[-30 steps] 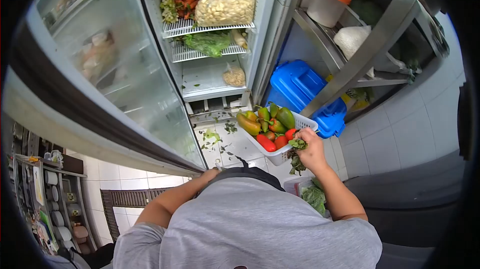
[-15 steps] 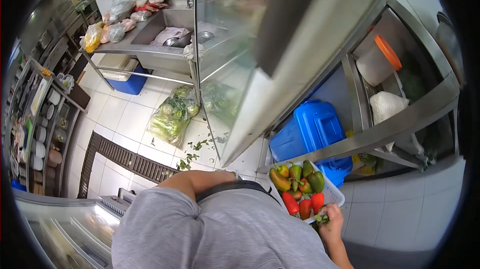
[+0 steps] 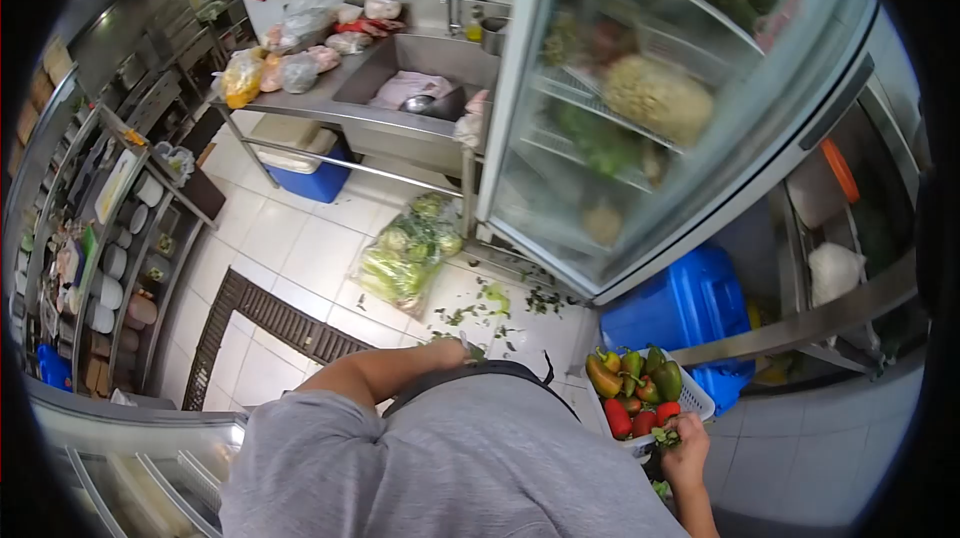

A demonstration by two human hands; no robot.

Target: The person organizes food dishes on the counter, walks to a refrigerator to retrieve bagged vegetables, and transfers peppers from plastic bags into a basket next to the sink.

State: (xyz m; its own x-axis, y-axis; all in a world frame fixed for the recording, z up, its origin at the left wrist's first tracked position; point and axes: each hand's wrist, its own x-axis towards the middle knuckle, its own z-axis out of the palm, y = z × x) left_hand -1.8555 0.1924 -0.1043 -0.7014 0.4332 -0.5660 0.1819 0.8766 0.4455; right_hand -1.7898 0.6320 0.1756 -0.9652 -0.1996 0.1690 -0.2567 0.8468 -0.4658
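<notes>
My right hand (image 3: 685, 448) is closed round a small sprig of green leaves (image 3: 665, 435) at the near rim of a white plastic basket (image 3: 699, 399). In the basket lie several peppers: red ones (image 3: 618, 419) near me, green and yellowish ones (image 3: 604, 375) farther back. More greenery (image 3: 661, 488) shows below this hand, partly covered by my shirt. At my waist, my left hand (image 3: 452, 349) is largely hidden, with a bit of green (image 3: 475, 351) beside it; its fingers do not show clearly.
Ahead stands a glass-fronted fridge (image 3: 560, 138) holding vegetables. A plastic bag of leafy greens (image 3: 400, 263) and scattered leaves (image 3: 470, 314) lie on the tiles near a floor drain grate (image 3: 280, 313). Blue lidded bins (image 3: 690, 303) stand beyond the basket, beside a metal rack (image 3: 800, 323).
The view has shifted: basket, bag and sink appear farther right, and the fridge's glass front and shelves show more fully. My right hand still grips the leaves.
</notes>
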